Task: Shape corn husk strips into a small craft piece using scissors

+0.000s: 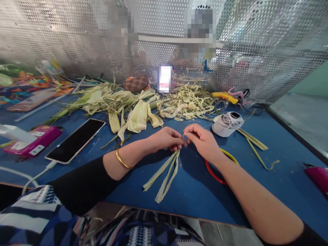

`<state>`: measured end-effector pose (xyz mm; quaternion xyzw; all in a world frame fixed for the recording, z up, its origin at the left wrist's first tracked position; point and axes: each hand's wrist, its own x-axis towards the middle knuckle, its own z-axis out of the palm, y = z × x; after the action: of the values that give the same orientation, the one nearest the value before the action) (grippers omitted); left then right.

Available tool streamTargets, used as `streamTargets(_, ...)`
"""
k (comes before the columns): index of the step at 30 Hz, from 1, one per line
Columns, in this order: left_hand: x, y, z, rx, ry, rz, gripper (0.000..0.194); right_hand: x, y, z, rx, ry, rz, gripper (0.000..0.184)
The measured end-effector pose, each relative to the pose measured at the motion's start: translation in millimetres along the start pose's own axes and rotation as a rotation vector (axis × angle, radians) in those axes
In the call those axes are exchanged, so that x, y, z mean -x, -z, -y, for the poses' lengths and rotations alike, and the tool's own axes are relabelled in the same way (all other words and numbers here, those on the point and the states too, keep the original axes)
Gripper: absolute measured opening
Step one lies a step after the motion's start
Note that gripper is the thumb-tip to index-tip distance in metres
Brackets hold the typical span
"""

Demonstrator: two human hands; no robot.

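Note:
Three or so pale green corn husk strips (166, 176) hang from the fingers of my left hand (166, 138), which is closed on their upper ends. Close by, my right hand (201, 138) is pinched on a thin pale strand (183, 135), perhaps thread; its exact kind is hard to make out. The fingertips of both hands nearly meet. A spool of white thread (227, 125) lies just beyond my right wrist. Partly under my right forearm is a red and yellow ring (215, 176) on the blue table.
Corn husks (139, 116) and a heap of shredded husk (188, 102) line the back, before a perforated metal screen (164, 20). At left lie a phone (75, 140) with a cable and a magenta power strip (34, 140). Loose husk strips (253, 140) and yellow-handled tool (225, 97) are right.

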<state>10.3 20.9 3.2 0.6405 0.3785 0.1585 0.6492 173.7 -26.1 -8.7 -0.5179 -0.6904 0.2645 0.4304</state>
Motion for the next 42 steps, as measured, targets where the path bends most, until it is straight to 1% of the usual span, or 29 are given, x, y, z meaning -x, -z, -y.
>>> streamTargets(4, 0.3, 4.4, -0.6, 0.0, -0.013, 0.093, 0.013, 0.9, 0.0, -3.2, 0.098, -0.022, -0.004, 0.009)
streamTargets(6, -0.3, 6.0, -0.1, -0.008, -0.014, 0.117, 0.011, 1.5, -0.2, -4.0, 0.151, -0.027, 0.008, 0.009)
streamTargets(11, -1.8, 5.6, 1.5, -0.06, -0.02, 0.09, 0.012, 1.9, -0.3, -2.9, 0.182, 0.003, -0.002, 0.008)
streamTargets(16, -0.8, 3.9, -0.3, -0.098, -0.044, 0.097, 0.014, 1.9, 0.3, -1.4, 0.201, 0.05, -0.017, 0.008)
streamTargets(21, -1.9, 4.9, 0.8, -0.114, -0.054, 0.095, 0.013, 1.7, 1.3, -1.0, 0.208, 0.101, -0.03, 0.007)
streamTargets(24, -1.8, 5.4, 1.6, -0.132, -0.077, 0.125, 0.015, 1.7, 1.7, -0.8, 0.239, 0.133, -0.026, 0.008)
streamTargets(28, 0.1, 5.2, 0.3, -0.157, -0.1, 0.177, 0.018, 2.2, 0.8, -0.9, 0.294, 0.141, 0.005, 0.011)
streamTargets(30, 0.3, 5.5, -0.5, -0.158, -0.091, 0.205, 0.016, 2.4, 0.4, -1.1, 0.304, 0.138, 0.013, 0.011)
streamTargets(33, -0.9, 6.7, -1.3, -0.104, -0.042, 0.233, 0.015, 2.2, 0.2, -2.0, 0.312, 0.133, 0.014, 0.01)
streamTargets(36, -1.9, 8.0, -2.4, -0.052, 0.005, 0.233, 0.016, 1.9, 0.1, -3.1, 0.315, 0.132, 0.012, 0.011)
streamTargets(38, -1.5, 8.1, -3.2, -0.058, 0.015, 0.221, 0.015, 1.6, -0.2, -3.4, 0.317, 0.133, 0.012, 0.011)
streamTargets(40, -0.6, 7.2, -3.3, -0.075, 0.005, 0.195, 0.01, 1.5, -0.7, -3.2, 0.324, 0.132, 0.011, 0.011)
streamTargets(42, 0.1, 5.5, -2.4, -0.081, -0.018, 0.158, 0.01, 1.4, -1.2, -2.9, 0.324, 0.131, 0.013, 0.011)
